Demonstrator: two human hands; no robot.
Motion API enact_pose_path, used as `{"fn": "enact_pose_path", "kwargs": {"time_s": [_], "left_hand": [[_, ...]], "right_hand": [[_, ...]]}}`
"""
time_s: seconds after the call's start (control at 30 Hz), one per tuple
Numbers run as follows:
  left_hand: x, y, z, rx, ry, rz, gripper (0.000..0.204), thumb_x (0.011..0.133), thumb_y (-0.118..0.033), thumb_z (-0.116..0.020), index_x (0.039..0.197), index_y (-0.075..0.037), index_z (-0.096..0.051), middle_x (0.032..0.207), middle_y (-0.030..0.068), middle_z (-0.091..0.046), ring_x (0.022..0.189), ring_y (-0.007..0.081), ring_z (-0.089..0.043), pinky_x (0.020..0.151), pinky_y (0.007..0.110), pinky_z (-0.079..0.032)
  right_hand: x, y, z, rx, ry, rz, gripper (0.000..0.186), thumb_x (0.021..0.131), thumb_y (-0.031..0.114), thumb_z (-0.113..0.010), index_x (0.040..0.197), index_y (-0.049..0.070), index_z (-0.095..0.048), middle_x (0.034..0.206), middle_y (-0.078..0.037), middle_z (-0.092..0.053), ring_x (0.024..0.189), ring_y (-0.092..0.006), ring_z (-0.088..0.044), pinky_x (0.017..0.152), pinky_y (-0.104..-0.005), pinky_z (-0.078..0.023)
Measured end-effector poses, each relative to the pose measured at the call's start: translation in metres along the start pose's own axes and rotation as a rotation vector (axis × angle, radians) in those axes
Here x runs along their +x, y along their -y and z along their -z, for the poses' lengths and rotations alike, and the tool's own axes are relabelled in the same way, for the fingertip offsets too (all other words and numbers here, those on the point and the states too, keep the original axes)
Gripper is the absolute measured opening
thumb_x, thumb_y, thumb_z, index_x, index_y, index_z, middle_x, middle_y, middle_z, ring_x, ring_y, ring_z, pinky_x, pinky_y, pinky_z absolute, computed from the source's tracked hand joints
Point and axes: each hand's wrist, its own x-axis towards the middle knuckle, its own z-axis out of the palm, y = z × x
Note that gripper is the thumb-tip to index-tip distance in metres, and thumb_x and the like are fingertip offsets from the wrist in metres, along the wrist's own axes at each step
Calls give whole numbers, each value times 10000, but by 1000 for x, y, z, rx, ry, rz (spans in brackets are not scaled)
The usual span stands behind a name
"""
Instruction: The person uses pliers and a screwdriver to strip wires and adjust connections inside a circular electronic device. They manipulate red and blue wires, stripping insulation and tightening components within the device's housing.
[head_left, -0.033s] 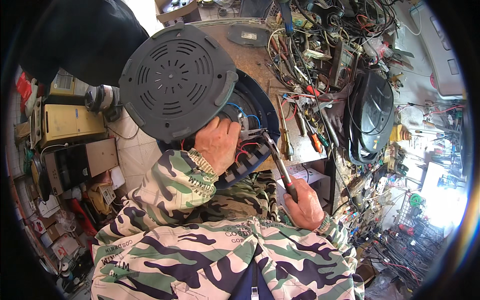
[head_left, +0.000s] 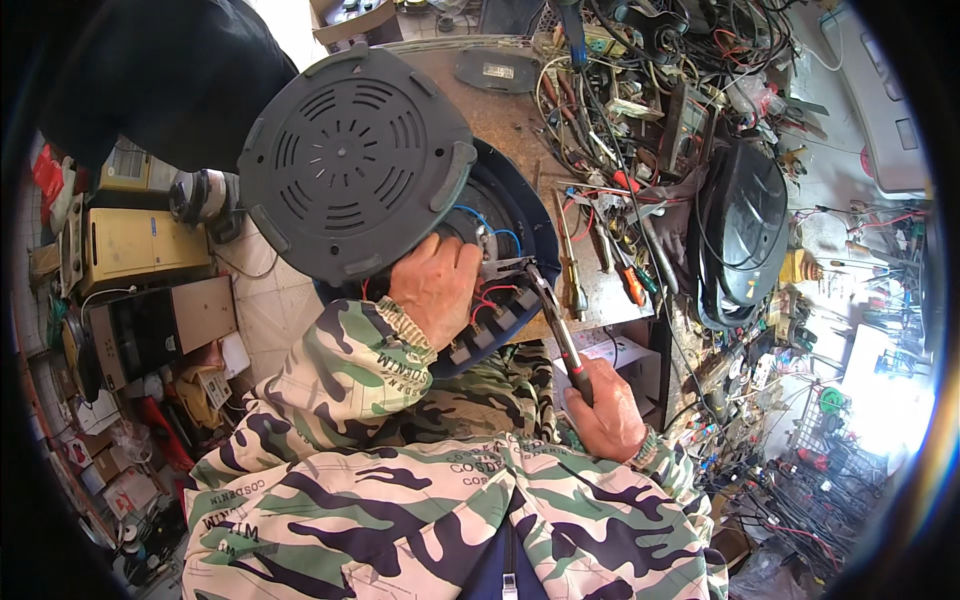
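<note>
The left hand (head_left: 436, 290) is curled, fingers tucked inside the open blue cooker (head_left: 520, 215) among red and blue wires (head_left: 490, 300). The right hand (head_left: 606, 412) grips pliers (head_left: 545, 300), tips at the wires. The grey base (head_left: 350, 165) tilts up.

I count one round grey vented cover (head_left: 355, 165) above my two hands: my left hand (head_left: 436, 288) just below it, my right hand (head_left: 604, 408) lower right. One pair of long-nose pliers (head_left: 545, 300), two screwdrivers (head_left: 570, 262) to the cover's right.

right hand (head_left: 608, 408) gripping pliers (head_left: 545, 300), left hand (head_left: 436, 288) inside appliance (head_left: 500, 215)
</note>
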Motion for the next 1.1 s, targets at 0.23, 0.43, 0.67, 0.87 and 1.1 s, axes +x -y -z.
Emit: {"fn": "enact_pose_path", "kwargs": {"time_s": [0.23,0.43,0.67,0.87,1.1], "left_hand": [[-1,-1,0,37,19,4,334,695,-38,-776,960,-67,-576,934,137,-618,926,348,-615,783,456,-531],[0,1,-9,28,40,9,326,705,-46,-773,967,-59,-579,947,143,-626,931,357,-617,797,459,-536],[1,-1,-2,35,45,8,328,713,-51,-771,975,-61,-574,943,146,-621,927,363,-614,791,466,-534],[1,-1,-3,32,35,2,324,714,-44,-765,970,-69,-568,938,140,-618,923,360,-613,787,468,-531],[1,1,-10,-1,-4,-12,291,717,-44,-757,960,-64,-599,920,143,-615,902,357,-616,767,461,-533]], "right_hand": [[2,12,-5,204,65,-172,348,978,161,-672,1260,-38,-627,875,-224,-674,774,-427,-651,743,-460,-523],[5,-23,-33,593,109,-189,297,994,177,-653,1218,-17,-635,771,-214,-682,695,-381,-670,684,-445,-515],[4,-13,-41,242,-37,-115,351,953,168,-648,1262,3,-628,919,-296,-688,860,-499,-677,745,-501,-525],[-8,-21,2,889,318,-199,536,962,93,-581,1453,-111,-513,1262,-213,-707,1067,-309,-701,970,-391,-541],[5,10,60,994,499,-323,558,979,25,-512,1522,-92,-457,1377,-202,-652,1264,-297,-655,1022,-405,-525]]}}
